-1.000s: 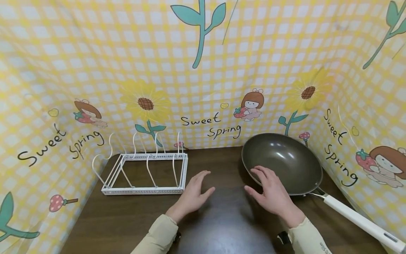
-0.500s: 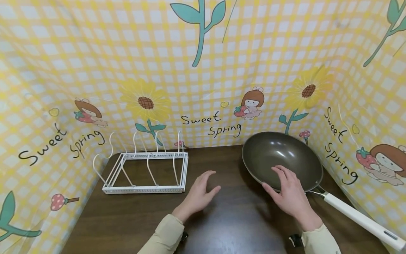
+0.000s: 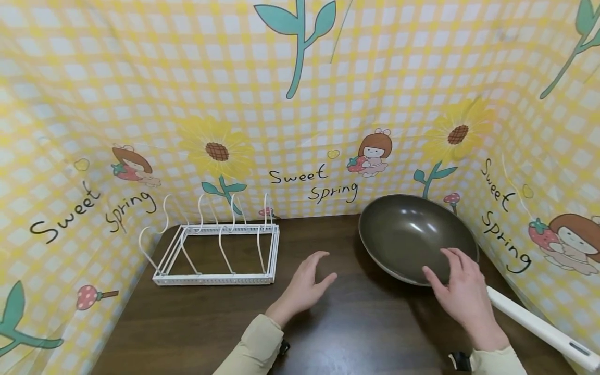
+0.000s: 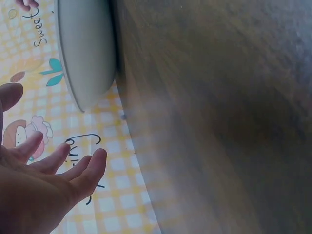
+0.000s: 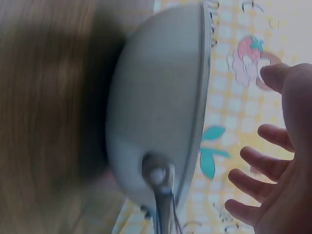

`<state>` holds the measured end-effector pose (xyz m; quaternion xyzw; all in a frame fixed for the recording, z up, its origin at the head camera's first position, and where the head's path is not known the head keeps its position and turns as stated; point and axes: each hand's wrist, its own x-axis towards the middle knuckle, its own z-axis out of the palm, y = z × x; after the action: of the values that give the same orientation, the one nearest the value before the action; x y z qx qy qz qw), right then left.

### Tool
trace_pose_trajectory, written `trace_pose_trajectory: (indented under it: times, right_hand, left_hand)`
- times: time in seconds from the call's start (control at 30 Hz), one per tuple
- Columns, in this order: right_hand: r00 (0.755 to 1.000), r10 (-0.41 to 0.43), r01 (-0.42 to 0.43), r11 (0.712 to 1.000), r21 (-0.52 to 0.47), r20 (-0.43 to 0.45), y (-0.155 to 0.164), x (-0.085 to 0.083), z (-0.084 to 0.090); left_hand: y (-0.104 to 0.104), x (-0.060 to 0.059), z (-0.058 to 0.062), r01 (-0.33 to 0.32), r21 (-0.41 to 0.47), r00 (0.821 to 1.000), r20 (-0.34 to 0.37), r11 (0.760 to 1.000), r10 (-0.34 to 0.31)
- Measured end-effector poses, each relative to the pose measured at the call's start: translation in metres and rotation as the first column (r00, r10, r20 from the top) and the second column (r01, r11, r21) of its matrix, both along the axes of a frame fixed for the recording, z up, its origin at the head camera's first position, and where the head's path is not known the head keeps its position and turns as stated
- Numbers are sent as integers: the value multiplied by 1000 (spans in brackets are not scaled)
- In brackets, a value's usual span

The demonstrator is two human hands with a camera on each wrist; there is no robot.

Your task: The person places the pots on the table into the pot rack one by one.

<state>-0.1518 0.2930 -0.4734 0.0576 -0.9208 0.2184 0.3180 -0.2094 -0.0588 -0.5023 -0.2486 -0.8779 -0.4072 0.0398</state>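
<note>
A dark-lined frying pan with a deep curved wall sits at the right of the table, its white handle reaching to the lower right. In front of the pan's near right rim hovers my right hand, fingers spread and holding nothing; it hides the handle's joint in the head view. The right wrist view shows the pan's pale outside and the metal handle joint, apart from the fingers. My left hand is over the middle of the table, fingers loosely bent and bare, right of a white wire rack.
The rack has several upright curved wires and stands at the left on the dark wooden table. Yellow checked cloth with printed flowers and figures walls in the back and both sides, close behind the pan.
My right hand has moved right along the pan's near rim toward the handle. The left hand has drifted a little to the right. Pan and rack stay where they were.
</note>
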Motion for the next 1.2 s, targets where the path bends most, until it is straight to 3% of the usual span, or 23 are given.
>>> trace_pose_trajectory:
  times: [0.27,0.53,0.83,0.93,1.1,1.2]
  right_hand:
    - [993,-111,111,994,9,40,20,16,-2]
    - [964,-246,247,969,6,101,35,33,-8]
    - [948,-312,313,950,-6,66,50,47,-15]
    - [927,-355,356,934,12,121,54,52,-14]
    - [862,-436,440,897,46,259,60,60,-10]
    - [847,-446,446,892,71,290,61,64,-7]
  left_hand:
    - [6,1,-2,12,-2,999,31,1000,-12]
    - [12,2,-6,13,-11,999,48,1000,-13]
    - [14,3,-6,19,-11,999,35,1000,-18]
    - [15,4,-6,21,-21,999,32,1000,-20]
    - [16,5,-7,27,-35,999,18,999,-27]
    - [16,4,-8,25,-36,1000,9,999,-24]
